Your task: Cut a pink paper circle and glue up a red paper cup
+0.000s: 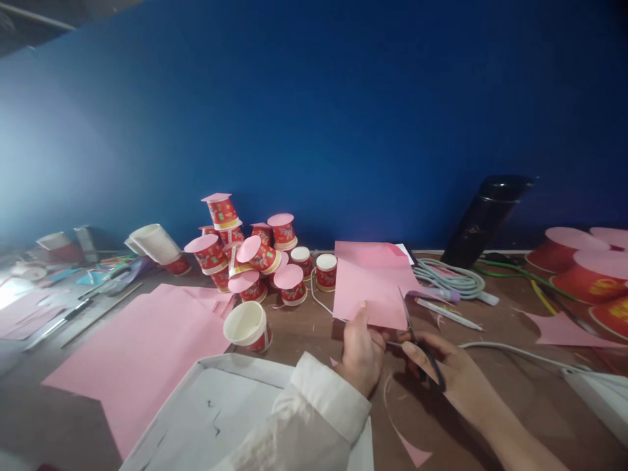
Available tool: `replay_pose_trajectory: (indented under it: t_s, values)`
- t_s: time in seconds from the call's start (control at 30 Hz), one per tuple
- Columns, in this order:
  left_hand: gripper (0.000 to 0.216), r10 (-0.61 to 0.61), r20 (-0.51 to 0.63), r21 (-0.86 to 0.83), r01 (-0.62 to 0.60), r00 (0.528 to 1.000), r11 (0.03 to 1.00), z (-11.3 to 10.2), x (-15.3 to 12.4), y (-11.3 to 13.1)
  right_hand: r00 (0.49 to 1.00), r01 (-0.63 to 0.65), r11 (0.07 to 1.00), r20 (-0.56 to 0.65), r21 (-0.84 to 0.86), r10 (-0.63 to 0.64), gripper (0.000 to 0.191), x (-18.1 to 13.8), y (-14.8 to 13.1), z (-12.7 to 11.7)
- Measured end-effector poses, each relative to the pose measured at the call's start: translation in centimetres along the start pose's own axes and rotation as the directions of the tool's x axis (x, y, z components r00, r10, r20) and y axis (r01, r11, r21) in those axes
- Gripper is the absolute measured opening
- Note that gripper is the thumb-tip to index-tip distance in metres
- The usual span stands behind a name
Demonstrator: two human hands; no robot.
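Observation:
My left hand [363, 350] grips the near edge of a pink sheet of paper [367, 281], thumb on top. The sheet is held up above the brown table. My right hand [441, 363] is closed around the dark handles of a pair of scissors [426, 358]. Their blades point away from me at the sheet's right edge; whether they are touching the paper is hard to tell. A thin curved pink offcut [409, 448] lies on the table below my hands. Left of the sheet stand small red cups [326, 271], several topped with pink paper discs.
An open paper cup [249, 327] and more pink sheets [147, 347] lie left, beside a white tray [210, 366]. A coiled grey cable [454, 278], a white pen [449, 314] and a black flask [485, 219] are right. Large red tubs [564, 252] stand far right. A blue partition rises behind.

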State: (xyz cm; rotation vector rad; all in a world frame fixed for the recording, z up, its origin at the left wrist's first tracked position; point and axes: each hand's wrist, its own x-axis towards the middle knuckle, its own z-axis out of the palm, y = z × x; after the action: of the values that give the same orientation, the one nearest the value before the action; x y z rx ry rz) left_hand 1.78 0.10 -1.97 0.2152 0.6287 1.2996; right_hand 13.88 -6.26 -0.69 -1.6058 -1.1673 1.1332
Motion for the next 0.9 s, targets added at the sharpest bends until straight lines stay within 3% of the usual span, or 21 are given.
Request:
replay_pose_trajectory:
  t_s: [0.37,0.9]
  values:
    - [0.023,0.001,-0.042,-0.046,-0.003,0.999,0.999,-0.1,-0.1,0.0,0.994,0.033,0.994,0.109,-0.105,-0.021,0.065,1.1,1.2,-0.7]
    - [0.025,0.002,-0.034,-0.044,-0.003,0.999,0.999,0.2,-0.4,0.1,0.998,0.027,0.993,0.067,-0.115,-0.019,0.061,0.8,1.1,-0.5]
